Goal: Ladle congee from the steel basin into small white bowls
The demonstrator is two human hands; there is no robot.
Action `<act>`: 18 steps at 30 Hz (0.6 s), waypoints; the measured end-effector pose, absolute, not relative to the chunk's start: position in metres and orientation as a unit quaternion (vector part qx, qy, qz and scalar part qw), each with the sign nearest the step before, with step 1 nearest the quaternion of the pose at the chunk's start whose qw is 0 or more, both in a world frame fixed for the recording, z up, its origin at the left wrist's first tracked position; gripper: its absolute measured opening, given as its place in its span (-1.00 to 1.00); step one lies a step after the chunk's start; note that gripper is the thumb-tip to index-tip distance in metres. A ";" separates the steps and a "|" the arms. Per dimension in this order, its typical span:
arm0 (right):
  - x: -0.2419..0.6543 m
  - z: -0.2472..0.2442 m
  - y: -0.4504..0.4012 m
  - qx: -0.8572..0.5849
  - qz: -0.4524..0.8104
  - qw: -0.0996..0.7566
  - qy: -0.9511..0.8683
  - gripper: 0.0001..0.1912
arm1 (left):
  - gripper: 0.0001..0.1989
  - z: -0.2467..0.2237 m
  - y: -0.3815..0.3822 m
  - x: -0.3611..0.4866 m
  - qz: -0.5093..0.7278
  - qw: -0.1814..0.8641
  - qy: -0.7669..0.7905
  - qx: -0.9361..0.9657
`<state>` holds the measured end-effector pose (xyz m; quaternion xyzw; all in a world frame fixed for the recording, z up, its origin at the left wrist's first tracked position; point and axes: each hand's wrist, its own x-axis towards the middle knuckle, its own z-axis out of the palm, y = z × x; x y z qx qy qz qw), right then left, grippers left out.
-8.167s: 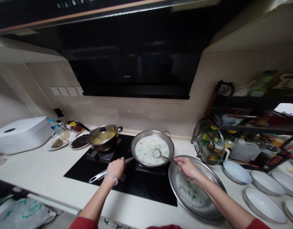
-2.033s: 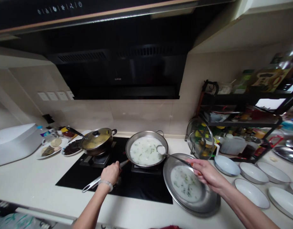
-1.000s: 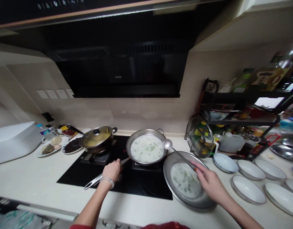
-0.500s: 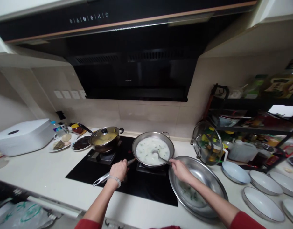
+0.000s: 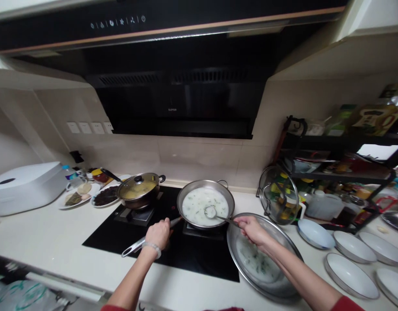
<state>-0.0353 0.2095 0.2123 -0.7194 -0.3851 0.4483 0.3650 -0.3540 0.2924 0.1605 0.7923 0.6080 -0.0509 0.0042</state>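
A steel wok (image 5: 231, 203) holding white soup with green bits (image 5: 199, 199) sits on the black cooktop (image 5: 199, 255). My left hand (image 5: 158, 236) is wrapped round the wok's long metal handle, whose looped end sticks out to the left. In my right hand (image 5: 252, 229) is the handle of a ladle (image 5: 211, 212); its bowl is in the soup, near the middle of the wok. Below my right forearm stands a wide steel basin (image 5: 233, 252) with similar white liquid and greens, partly hidden by the arm.
A lidded pot (image 5: 138, 190) of yellowish food occupies the left burner. Plates of food (image 5: 104, 196) and a white box (image 5: 27, 188) are farther left. Several white bowls (image 5: 351, 275), a glass lid (image 5: 278, 194) and a crowded rack (image 5: 341, 175) line the right. The range hood (image 5: 179, 95) hangs above.
The ladle's bowl has turned and now shows its round rim at the soup's surface. My right hand has rolled with it. My left hand keeps its hold; the view has shifted slightly.
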 end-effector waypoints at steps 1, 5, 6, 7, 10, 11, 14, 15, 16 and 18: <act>-0.034 0.212 0.209 -0.717 0.454 0.369 -0.379 -0.74 | -0.70 0.160 0.292 -0.354 -0.050 0.002 0.608 0.793; -0.030 0.214 0.205 -0.707 0.478 0.384 -0.353 -0.78 | -0.67 0.160 0.292 -0.354 -0.054 -0.005 0.609 0.791; -0.030 0.215 0.204 -0.705 0.482 0.386 -0.348 -0.78 | -0.68 0.159 0.292 -0.354 -0.055 -0.005 0.609 0.791; -0.029 0.217 0.203 -0.703 0.486 0.388 -0.345 -0.78 | -0.68 0.159 0.292 -0.354 -0.056 -0.005 0.610 0.791; -0.027 0.221 0.199 -0.695 0.497 0.397 -0.334 -0.78 | -0.69 0.159 0.292 -0.354 -0.055 -0.007 0.610 0.791; -0.025 0.221 0.197 -0.690 0.502 0.402 -0.331 -0.78 | -0.69 0.159 0.292 -0.354 -0.055 -0.007 0.610 0.791; -0.015 0.222 0.189 -0.672 0.516 0.419 -0.325 -0.76 | -0.68 0.159 0.292 -0.354 -0.060 -0.001 0.612 0.789; -0.011 0.222 0.186 -0.666 0.520 0.426 -0.324 -0.74 | -0.68 0.159 0.292 -0.353 -0.062 0.001 0.613 0.787; -0.006 0.223 0.181 -0.660 0.524 0.433 -0.322 -0.72 | -0.68 0.159 0.292 -0.353 -0.063 0.002 0.614 0.787; 0.005 0.225 0.171 -0.649 0.530 0.444 -0.317 -0.65 | -0.68 0.160 0.291 -0.353 -0.064 0.001 0.614 0.787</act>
